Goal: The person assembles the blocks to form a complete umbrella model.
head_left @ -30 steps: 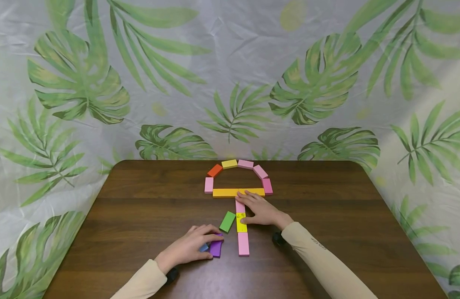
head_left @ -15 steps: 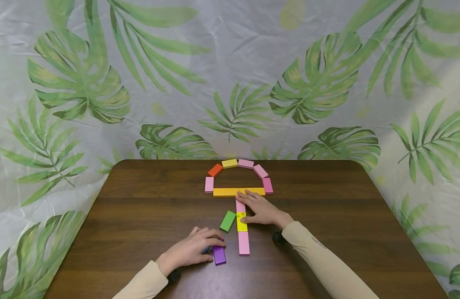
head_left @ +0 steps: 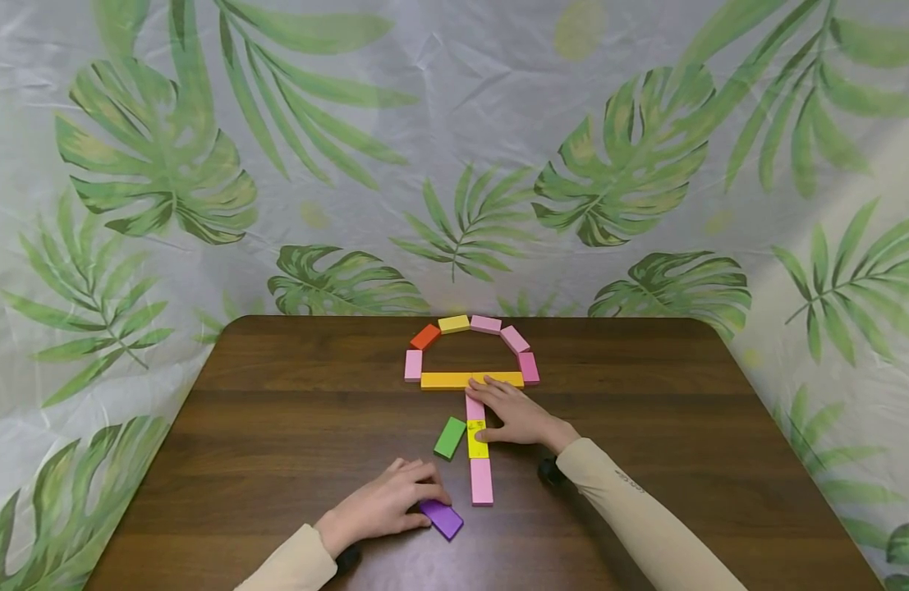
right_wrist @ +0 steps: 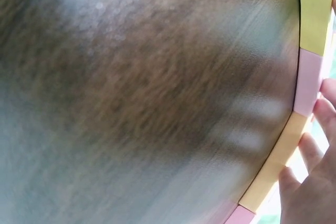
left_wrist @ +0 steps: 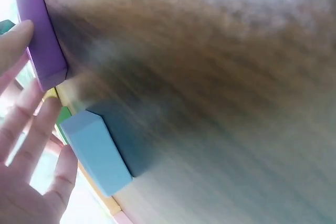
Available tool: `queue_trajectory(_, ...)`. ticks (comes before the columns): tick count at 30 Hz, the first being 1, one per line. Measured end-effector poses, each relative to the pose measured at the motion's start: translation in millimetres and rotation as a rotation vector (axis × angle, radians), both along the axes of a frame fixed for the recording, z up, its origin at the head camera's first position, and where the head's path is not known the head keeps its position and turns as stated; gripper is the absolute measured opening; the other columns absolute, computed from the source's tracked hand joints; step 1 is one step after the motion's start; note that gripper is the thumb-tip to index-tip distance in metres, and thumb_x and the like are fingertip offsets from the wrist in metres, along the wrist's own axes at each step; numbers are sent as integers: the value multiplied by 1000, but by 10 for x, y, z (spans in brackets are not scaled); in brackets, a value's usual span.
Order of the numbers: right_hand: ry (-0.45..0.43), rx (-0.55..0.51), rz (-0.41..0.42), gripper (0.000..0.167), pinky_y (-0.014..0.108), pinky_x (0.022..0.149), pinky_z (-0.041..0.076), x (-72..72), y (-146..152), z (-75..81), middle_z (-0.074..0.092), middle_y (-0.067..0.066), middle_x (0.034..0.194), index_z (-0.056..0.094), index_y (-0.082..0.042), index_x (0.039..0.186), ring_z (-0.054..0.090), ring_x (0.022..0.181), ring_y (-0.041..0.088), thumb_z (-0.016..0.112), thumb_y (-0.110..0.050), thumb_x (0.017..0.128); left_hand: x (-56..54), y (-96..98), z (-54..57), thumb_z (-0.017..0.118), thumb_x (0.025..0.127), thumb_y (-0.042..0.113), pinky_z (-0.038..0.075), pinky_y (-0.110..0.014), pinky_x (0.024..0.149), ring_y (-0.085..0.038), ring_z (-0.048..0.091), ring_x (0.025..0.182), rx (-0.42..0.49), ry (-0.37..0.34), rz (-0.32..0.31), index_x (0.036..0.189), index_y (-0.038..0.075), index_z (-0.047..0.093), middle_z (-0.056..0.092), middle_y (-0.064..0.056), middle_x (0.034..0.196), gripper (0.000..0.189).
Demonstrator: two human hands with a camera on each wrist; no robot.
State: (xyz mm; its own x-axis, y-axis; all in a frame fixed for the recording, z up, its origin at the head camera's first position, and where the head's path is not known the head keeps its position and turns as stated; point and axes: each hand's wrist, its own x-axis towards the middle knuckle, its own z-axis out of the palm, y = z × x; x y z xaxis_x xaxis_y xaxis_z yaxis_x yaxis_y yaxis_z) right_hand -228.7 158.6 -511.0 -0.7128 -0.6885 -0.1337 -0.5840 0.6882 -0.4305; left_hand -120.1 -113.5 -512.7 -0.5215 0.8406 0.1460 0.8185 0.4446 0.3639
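Note:
A purple block lies slantwise on the table, and my left hand pinches one end of it between thumb and forefinger. Beneath that hand is a blue block, hidden in the head view but showing beside the fingers in the left wrist view. My right hand rests with spread fingers on a straight column: its thumb touches the yellow block, and its fingertips reach the upper pink block and the orange bar. Another pink block forms the column's near end.
A green block lies tilted just left of the column. Beyond the orange bar curves an arch of blocks, including a red block and a pale yellow block. Behind the dark wooden table hangs a leaf-patterned cloth.
The purple block has turned and shifted toward me and to the right with my left hand. The blue block has dropped out of the head view beneath that hand. My right hand has stayed put.

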Motion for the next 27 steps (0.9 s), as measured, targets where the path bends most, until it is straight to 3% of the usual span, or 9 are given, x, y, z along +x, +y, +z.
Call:
queue_trajectory(7, -2, -1, -1, 81, 49, 113, 10, -3, 3, 1, 21, 5, 157, 27, -11, 152, 10, 144, 29, 62, -48, 88, 57, 27, -13, 73, 86, 23, 40, -31, 85, -7, 52, 99, -27, 47, -24, 113, 27, 68, 55, 10, 104, 28)
queue_trajectory(12, 3, -3, 4, 81, 49, 113, 9, -5, 3, 0, 20, 6, 157, 27, -11, 152, 11, 144, 29, 61, -48, 89, 106, 76, 14, 71, 87, 31, 43, -41, 87, -4, 51, 97, -73, 25, -6, 119, 30, 66, 52, 12, 101, 33)
queue_trajectory(18, 0, -9, 4, 81, 50, 113, 9, 0, 0, 1, 20, 6, 157, 27, -10, 152, 11, 144, 30, 61, -47, 89, 140, 112, 36, 71, 86, 36, 40, -31, 82, -5, 52, 95, -102, 25, -25, 124, 26, 64, 52, 10, 100, 39)
queue_trajectory(27, 0, 9, -5, 81, 49, 113, 9, 3, -1, 1, 19, 4, 158, 27, -12, 152, 10, 144, 28, 62, -48, 88, 193, 111, 89, 78, 80, 24, 41, -24, 84, -5, 52, 96, -134, 26, -66, 129, 22, 62, 53, 9, 103, 52)
